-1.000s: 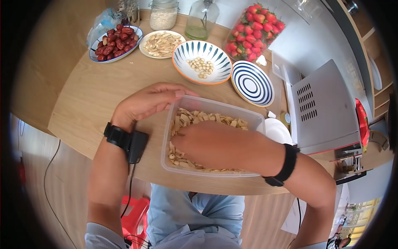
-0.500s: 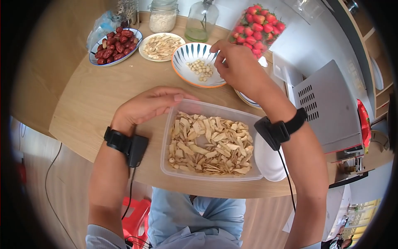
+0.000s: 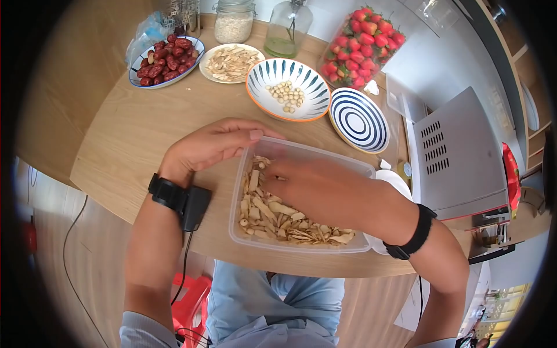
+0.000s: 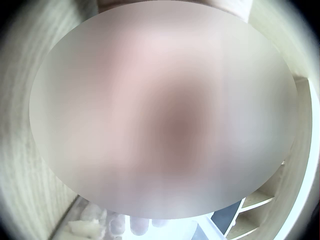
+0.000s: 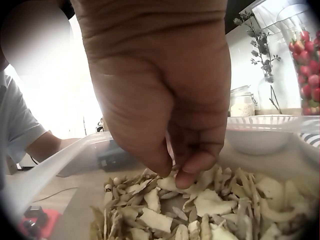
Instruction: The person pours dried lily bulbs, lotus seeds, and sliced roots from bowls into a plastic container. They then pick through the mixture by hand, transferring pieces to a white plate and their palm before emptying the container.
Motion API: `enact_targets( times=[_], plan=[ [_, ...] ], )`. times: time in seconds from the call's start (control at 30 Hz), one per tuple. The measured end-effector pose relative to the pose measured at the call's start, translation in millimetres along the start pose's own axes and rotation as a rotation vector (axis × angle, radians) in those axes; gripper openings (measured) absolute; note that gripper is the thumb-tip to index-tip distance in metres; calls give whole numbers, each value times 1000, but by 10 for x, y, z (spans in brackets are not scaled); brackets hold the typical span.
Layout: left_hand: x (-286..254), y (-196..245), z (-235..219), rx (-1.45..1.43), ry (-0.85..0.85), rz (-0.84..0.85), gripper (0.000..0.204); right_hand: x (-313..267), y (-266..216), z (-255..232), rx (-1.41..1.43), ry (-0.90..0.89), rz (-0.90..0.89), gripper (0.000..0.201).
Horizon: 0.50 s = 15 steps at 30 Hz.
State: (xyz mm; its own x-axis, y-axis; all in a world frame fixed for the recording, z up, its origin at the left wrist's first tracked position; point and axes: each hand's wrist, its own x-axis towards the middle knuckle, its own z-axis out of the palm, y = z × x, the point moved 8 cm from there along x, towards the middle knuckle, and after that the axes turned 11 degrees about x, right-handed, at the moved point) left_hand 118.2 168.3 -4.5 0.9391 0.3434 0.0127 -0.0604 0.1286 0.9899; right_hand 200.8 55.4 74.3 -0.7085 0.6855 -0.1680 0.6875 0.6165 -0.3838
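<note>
My left hand (image 3: 212,146) grips the far left corner of a clear plastic container (image 3: 235,232), thumb on the rim and fingers outside the wall. The container is full of pale dried slices (image 3: 272,217), with a few round pale seeds at its left edge. Low inside it, blurred in the head view, is my right hand (image 3: 313,188). In the right wrist view its bent fingers (image 5: 196,169) and thumb hang just over the slices, a small gap between the tips. Beyond the container stands a white bowl (image 3: 316,93) with blue strokes, holding round pale seeds (image 3: 286,94).
A blue-ringed plate (image 3: 357,119) lies right of the bowl. Behind are a dish of red dates (image 3: 168,61), a plate of slices (image 3: 232,62), a jar (image 3: 234,24), a glass bottle (image 3: 288,32) and strawberries (image 3: 364,43). A grey vented panel (image 3: 458,151) stands at the right.
My right hand was in the container, rose over the right side of the seed bowl, and is now back over the slices. My left hand stays at the container's corner.
</note>
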Motion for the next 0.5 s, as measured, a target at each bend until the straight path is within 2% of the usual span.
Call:
enact_targets(
  times=[0.2,0.3,0.4,0.5],
  plan=[
    [10,14,14,20,12,22,50,-191,12,23,129,-22,60,40],
    [2,30,19,19,12,17,52,-213,23,-8,132,-34,36,34],
    [-1,18,7,9,21,5,48,-52,84,-198,63,71,149,26],
    [16,12,-3,16,21,17,46,163,28,-145,-158,144,-30,18]
  ],
)
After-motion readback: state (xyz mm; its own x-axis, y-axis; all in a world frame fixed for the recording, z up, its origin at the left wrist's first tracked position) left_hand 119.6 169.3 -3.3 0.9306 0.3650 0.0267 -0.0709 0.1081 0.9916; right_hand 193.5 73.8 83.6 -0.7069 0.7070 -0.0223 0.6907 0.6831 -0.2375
